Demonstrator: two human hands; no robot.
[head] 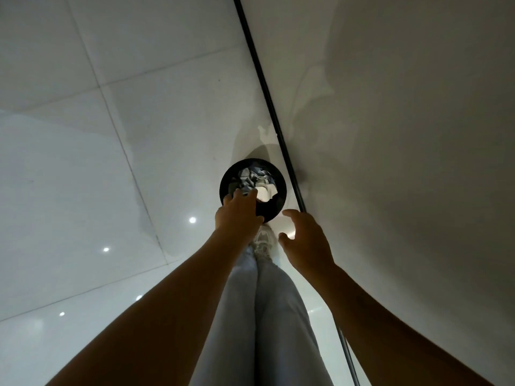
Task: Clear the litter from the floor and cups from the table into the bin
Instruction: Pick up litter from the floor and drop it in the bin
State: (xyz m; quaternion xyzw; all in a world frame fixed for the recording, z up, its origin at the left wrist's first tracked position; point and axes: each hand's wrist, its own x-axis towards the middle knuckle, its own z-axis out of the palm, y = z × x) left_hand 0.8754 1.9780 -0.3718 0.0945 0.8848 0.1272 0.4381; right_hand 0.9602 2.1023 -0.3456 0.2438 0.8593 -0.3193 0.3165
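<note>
Bin: a round black bin [252, 188] is seen from above, stood on the floor [83, 162] close beside the black strip [267, 90] that runs along the foot of the wall [404, 107].
Litter: crumpled white and grey paper [255, 179] is seen inside the bin, heaped near its rim.
Left hand: the left hand [238, 213] is held over the near edge of the bin, its fingers stretched down toward the paper; whether the fingertips touch or pinch the paper cannot be told, since they are seen only from behind.
Right hand: the right hand [305, 240] is held in the air just right of the bin, between the bin and the wall, with fingers loosely spread and the thumb apart; nothing is held in it.
Legs: pale trousers [262, 316] and a light shoe [263, 243] are seen directly below the camera, the shoe set on the floor just short of the bin.
Floor: large glossy pale tiles are laid here, with small round lights [192, 220] reflected at the left.
</note>
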